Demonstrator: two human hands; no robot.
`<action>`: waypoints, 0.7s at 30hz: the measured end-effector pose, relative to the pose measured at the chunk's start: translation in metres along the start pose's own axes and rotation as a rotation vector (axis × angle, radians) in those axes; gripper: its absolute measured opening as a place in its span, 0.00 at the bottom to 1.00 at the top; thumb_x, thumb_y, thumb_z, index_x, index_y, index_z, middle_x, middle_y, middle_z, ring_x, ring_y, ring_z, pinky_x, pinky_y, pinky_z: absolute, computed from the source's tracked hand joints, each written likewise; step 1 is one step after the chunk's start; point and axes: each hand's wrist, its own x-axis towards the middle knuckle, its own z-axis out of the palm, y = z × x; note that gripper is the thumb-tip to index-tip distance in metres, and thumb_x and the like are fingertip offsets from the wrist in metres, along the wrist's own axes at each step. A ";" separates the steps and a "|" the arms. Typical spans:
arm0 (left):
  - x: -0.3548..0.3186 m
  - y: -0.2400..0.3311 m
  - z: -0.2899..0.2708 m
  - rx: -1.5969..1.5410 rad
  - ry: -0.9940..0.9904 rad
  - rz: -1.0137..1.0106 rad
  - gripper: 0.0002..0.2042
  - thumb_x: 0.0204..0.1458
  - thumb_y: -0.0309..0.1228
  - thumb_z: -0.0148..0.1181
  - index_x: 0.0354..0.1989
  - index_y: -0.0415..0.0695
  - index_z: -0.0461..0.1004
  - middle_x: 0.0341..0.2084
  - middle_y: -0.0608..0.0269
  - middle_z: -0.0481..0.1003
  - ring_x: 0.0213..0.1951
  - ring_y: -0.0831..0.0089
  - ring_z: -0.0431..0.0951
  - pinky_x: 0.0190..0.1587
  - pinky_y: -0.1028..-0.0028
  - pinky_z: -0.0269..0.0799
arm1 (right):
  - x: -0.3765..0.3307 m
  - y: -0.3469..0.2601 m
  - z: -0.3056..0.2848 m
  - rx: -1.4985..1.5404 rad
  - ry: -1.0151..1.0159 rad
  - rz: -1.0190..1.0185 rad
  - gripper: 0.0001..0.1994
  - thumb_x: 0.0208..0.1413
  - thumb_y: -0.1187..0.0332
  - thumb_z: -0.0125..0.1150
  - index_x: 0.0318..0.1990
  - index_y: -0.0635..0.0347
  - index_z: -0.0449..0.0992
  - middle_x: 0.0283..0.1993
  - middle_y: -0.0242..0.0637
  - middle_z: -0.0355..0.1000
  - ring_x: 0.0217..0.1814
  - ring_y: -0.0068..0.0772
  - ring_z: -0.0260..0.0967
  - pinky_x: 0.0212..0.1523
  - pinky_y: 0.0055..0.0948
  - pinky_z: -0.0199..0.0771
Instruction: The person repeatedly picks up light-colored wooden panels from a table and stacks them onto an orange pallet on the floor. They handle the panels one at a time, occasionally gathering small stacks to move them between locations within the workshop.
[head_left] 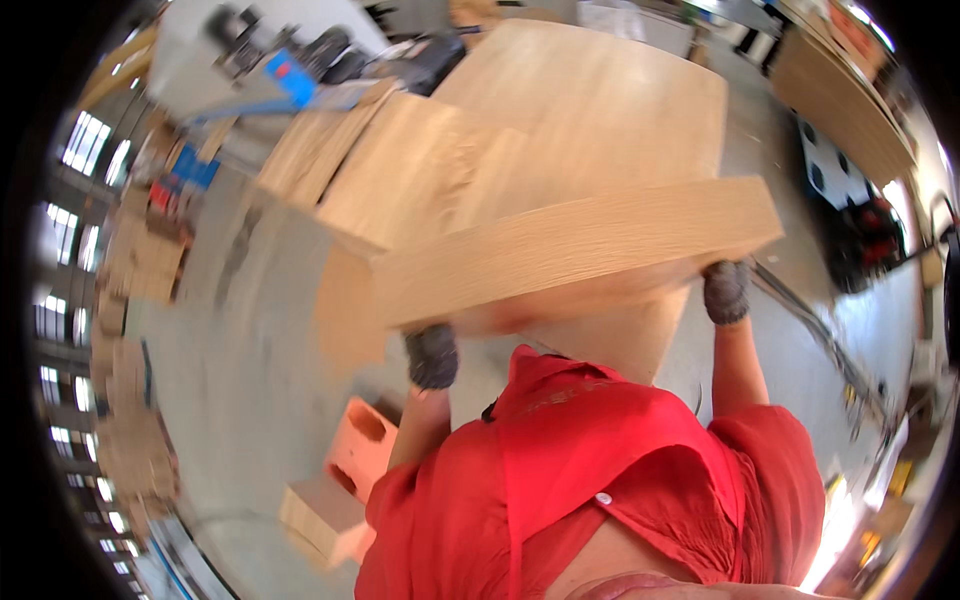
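Observation:
A long, light wood-grain board (580, 243) spans the space in front of my chest, its broad face toward me and its right end higher. My left hand (432, 357), in a dark grey glove, is closed on the board's lower left corner. My right hand (727, 292), gloved alike, grips it near the lower right end. The fingers of both hands are partly hidden by the board. Just beyond lies a large wooden panel (610, 110), with smaller wooden boards (400, 170) on its left. The picture is blurred in places.
A machine with a blue part (290, 78) stands at the far left. Orange blocks with holes (362, 445) are on the floor by my left arm. Stacked boards (840, 100) are at the far right, near a black and red machine (870, 245). Cables (820, 335) run along the right floor.

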 end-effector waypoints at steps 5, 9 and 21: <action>-0.042 -0.069 0.020 0.128 -0.125 0.081 0.18 0.52 0.28 0.53 0.52 0.41 0.64 0.44 0.62 0.70 0.44 0.72 0.70 0.44 0.72 0.69 | -0.015 0.089 -0.048 -0.314 -0.066 -0.103 0.19 0.56 0.60 0.46 0.50 0.64 0.67 0.48 0.37 0.69 0.49 0.32 0.64 0.48 0.33 0.66; -0.047 -0.072 0.033 0.017 -0.120 -0.139 0.23 0.47 0.25 0.53 0.54 0.39 0.62 0.45 0.61 0.70 0.46 0.72 0.70 0.46 0.71 0.69 | -0.014 0.155 -0.114 -0.576 -0.205 -0.038 0.31 0.63 0.45 0.37 0.61 0.62 0.60 0.60 0.37 0.62 0.61 0.33 0.59 0.59 0.35 0.62; -0.210 -0.018 -0.053 0.164 0.378 -0.561 0.19 0.54 0.44 0.56 0.39 0.37 0.75 0.25 0.64 0.74 0.27 0.77 0.70 0.31 0.73 0.68 | -0.120 0.119 -0.068 -1.010 -0.394 -0.381 0.16 0.60 0.67 0.44 0.50 0.69 0.70 0.46 0.52 0.72 0.48 0.48 0.69 0.47 0.40 0.70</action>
